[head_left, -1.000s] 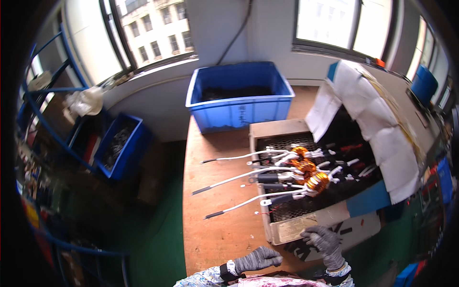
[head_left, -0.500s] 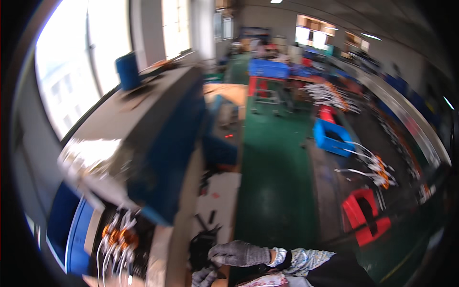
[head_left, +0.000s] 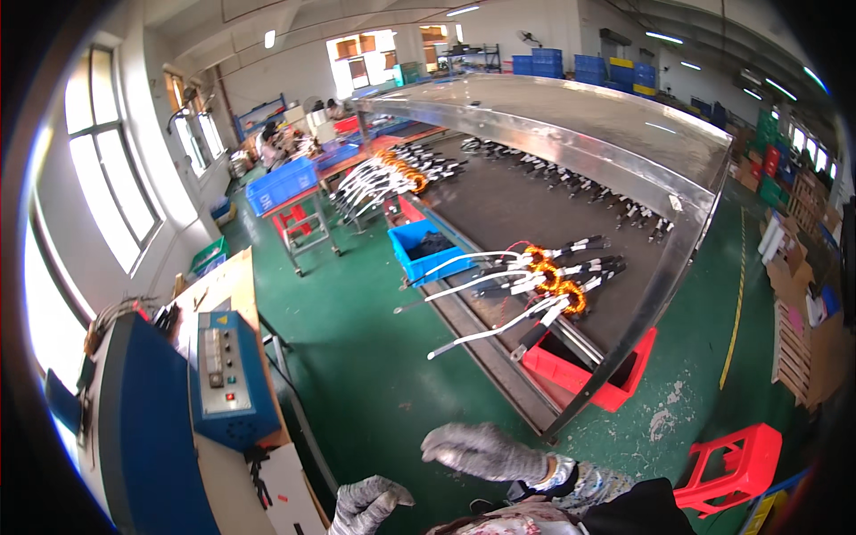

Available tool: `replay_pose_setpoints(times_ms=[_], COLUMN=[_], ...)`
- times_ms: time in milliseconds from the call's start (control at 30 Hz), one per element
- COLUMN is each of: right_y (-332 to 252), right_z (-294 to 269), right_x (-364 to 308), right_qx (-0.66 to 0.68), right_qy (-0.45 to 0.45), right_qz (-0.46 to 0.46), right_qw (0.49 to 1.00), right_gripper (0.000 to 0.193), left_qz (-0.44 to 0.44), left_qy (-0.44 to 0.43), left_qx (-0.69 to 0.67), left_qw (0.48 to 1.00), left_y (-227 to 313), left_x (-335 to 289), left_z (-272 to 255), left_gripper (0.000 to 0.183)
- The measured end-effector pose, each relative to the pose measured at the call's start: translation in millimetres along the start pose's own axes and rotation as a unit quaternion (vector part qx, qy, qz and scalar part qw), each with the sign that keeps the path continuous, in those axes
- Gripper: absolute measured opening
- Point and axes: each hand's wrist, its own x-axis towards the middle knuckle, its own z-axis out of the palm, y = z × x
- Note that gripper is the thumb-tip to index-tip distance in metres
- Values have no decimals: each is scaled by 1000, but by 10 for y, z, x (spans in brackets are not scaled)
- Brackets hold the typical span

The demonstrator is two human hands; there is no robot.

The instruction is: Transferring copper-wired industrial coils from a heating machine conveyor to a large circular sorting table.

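Observation:
My left hand, in a grey knit glove, is low in the picture beside the left bench, fingers loosely bent and nothing visible in them. Farther right, my right hand, also grey-gloved, reaches leftward across my front. Its fingers are stretched out and hold nothing that I can see. Both hands hang over the green floor, apart from any object. Ahead on the dark worktable lie orange-wound ring coils with white and black leads. A blue bin and a red bin sit at the table's near side.
A blue control box stands on the left bench, beside a large blue machine. A metal-framed shelf spans the worktable. A red stool is at my right. Farther off, a blue crate rests on a wheeled stand.
My view has swung right, away from the left bench and machine. Both hands, earlier close together over black parts on that bench, are now farther apart over the floor.

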Motion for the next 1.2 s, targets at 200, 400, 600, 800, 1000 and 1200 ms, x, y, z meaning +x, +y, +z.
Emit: replay_pose_setpoints(times_ms=[200, 400, 600, 800, 1000, 1200], right_y=[295, 1443, 1710, 2078, 2178, 2121], right_z=[-985, -2055, -2754, -2909, -2756, -2829], right_x=[-43, -203, -33, 3, -45, 108], right_qx=[85, -47, 15, 59, 371, 302], right_qy=[390, 675, 686, 600, 736, 643], right_qz=[13, -6, 250, 283, -32, 100], right_qw=[917, 736, 683, 746, 565, 696], right_gripper=[24, 41, 36, 19, 13, 25], left_qz=[182, 474, 408, 229, 152, 54], left_qy=[-284, -417, -451, -383, -418, -473], left_qx=[146, 245, 126, 190, 218, 103], left_qw=[930, 736, 784, 874, 869, 873], left_y=[98, 201, 270, -655, -1229, -1318], left_x=[1460, 3154, 4486, 5716, 6071, 6117], left_z=[3, 311, 891, 1264, 1629, 1806], left_gripper=[22, 24, 31, 41, 52, 52])
